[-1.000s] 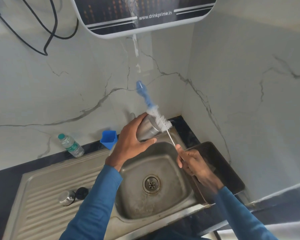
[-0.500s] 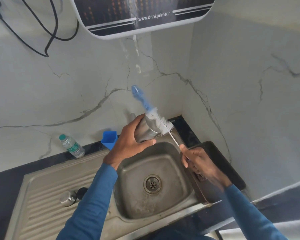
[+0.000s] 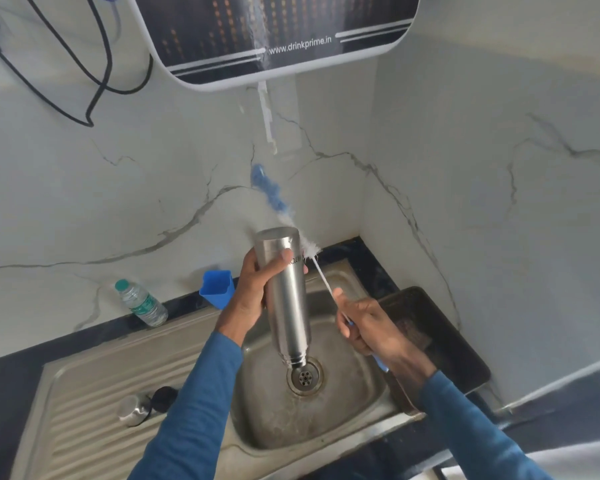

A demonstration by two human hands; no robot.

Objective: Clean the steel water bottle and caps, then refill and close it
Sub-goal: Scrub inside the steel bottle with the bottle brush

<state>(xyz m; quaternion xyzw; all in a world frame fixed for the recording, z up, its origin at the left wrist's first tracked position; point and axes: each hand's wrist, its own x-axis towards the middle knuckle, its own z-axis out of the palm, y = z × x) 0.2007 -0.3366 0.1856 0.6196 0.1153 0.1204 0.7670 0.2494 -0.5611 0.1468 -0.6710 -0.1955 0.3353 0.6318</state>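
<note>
Overhead, purifier — www.drinkprime.in, steel bottle inverted

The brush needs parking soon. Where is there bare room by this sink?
The ribbed drainboard is bare left of and in front of the steel cap and black cap. The dark tray looks bare beyond the right hand. Crowded: above the basin, with the left hand holding the steel bottle and the brush.

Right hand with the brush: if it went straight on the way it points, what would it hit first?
Probably the steel bottle, held upside down in the left hand. The right hand points up-left along the brush, whose bristles lie beside it. Depth is unclear; it might pass behind.
</note>
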